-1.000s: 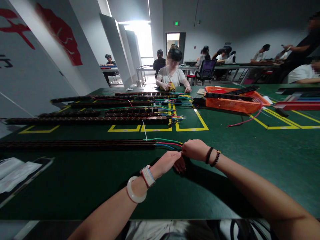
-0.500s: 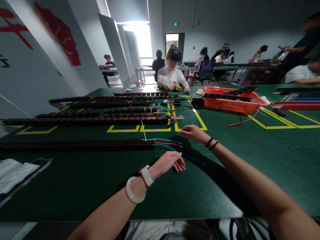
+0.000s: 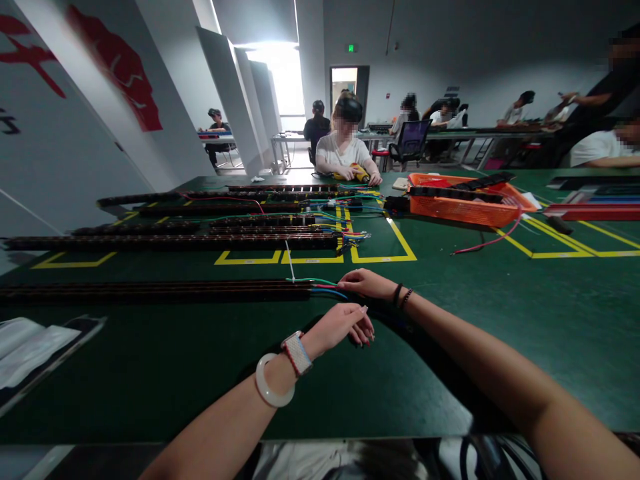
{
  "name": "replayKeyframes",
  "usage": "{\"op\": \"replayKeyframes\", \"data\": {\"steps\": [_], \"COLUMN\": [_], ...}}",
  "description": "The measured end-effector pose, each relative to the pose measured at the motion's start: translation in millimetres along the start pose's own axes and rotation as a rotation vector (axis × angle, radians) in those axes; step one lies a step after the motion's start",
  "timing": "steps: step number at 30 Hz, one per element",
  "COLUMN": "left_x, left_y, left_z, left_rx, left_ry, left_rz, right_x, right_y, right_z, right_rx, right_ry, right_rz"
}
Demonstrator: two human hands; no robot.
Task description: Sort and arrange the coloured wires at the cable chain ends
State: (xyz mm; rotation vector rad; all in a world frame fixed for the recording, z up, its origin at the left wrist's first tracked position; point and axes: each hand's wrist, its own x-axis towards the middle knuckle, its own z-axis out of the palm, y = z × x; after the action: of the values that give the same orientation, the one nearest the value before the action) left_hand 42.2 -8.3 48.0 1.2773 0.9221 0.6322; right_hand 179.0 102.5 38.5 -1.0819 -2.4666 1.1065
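Observation:
A long black wire bundle (image 3: 200, 291) lies across the near part of the table, with a white cable tie (image 3: 290, 261) standing up from it. Green, red and blue wires come out of its right end; the blue wire (image 3: 330, 291) curves toward my hands. My right hand (image 3: 369, 283) pinches at the end of the red wire (image 3: 324, 286), its fingertips covering the wire ends. Just below, my left hand (image 3: 345, 323) hovers near the blue wire with loosely bent fingers apart, apparently holding nothing.
More wire bundles (image 3: 175, 241) lie in rows on the green table (image 3: 500, 320), among yellow tape outlines. An orange basket (image 3: 450, 212) holds black parts at the back right. A co-worker (image 3: 343, 150) across the table handles a yellow tool (image 3: 360, 175). White packets (image 3: 40, 347) lie at left.
My right hand has moved left and down from above the table to the wire ends, and its fingers have closed there. My left hand has barely shifted.

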Motion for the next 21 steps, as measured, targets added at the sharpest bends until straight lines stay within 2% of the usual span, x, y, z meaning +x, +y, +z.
{"op": "replayKeyframes", "data": {"steps": [6,11,15,21], "left_x": [-0.9,1.6,1.5,0.8], "left_y": [1.9,-1.2,-0.7,-0.4], "left_z": [1.5,1.3,1.5,-0.4], "left_rx": [0.019,0.014,0.029,-0.004], "left_ry": [0.017,0.01,0.021,0.009], "left_rz": [-0.008,0.0,-0.007,-0.022], "right_x": [2.0,2.7,-0.1,-4.8], "right_y": [1.1,0.1,-4.8,-11.2], "right_z": [3.5,3.4,2.5,2.0], "right_rx": [0.018,0.048,0.031,-0.063], "right_ry": [0.042,-0.033,-0.105,-0.094], "right_rz": [0.021,0.023,0.092,0.092]}}
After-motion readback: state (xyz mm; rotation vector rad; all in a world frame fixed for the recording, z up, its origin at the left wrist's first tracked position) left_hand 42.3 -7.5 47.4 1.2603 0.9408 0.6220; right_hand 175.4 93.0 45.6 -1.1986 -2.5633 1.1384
